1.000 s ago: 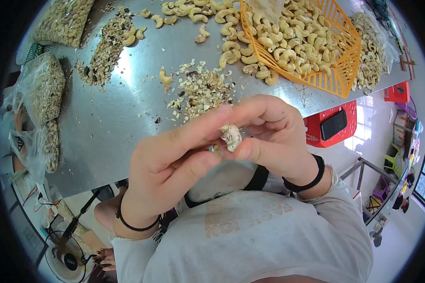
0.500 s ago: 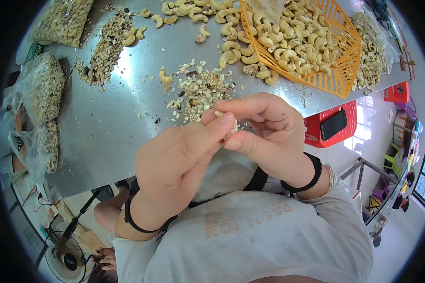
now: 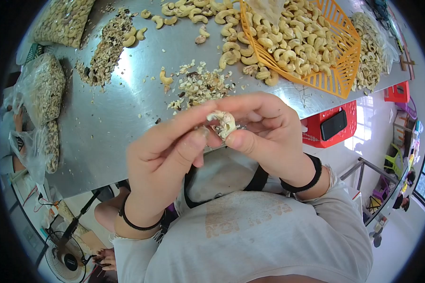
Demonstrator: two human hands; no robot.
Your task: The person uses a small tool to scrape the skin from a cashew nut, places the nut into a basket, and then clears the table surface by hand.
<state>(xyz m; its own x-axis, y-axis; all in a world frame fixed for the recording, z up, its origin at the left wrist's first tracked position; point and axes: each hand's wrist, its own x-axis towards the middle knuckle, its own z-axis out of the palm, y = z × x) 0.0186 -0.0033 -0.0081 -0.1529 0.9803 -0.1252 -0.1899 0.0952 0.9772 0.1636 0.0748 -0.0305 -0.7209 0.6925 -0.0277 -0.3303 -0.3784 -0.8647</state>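
A curved cashew nut (image 3: 225, 123) with bits of reddish skin on it is held up between my two hands, above the table's near edge. My right hand (image 3: 269, 132) pinches it between thumb and fingers. My left hand (image 3: 167, 146) is at its other side, fingertips at the nut and thumb a little away from it. Just beyond my hands lies a small pile of pale and brown peelings (image 3: 200, 87) on the metal table (image 3: 104, 141). One cashew (image 3: 165, 79) lies left of that pile.
An orange basket (image 3: 347, 52) of cashews stands at the upper right, loose cashews (image 3: 229, 56) beside it. Bags of nuts (image 3: 63, 19) and of bits (image 3: 47, 89) are on the left. A phone (image 3: 333, 125) rests on a red stool (image 3: 316, 137). Another person's hand (image 3: 109, 259) shows lower left.
My left hand has shifted slightly left and its thumb has moved back from the cashew. More of the nut now shows between my hands.
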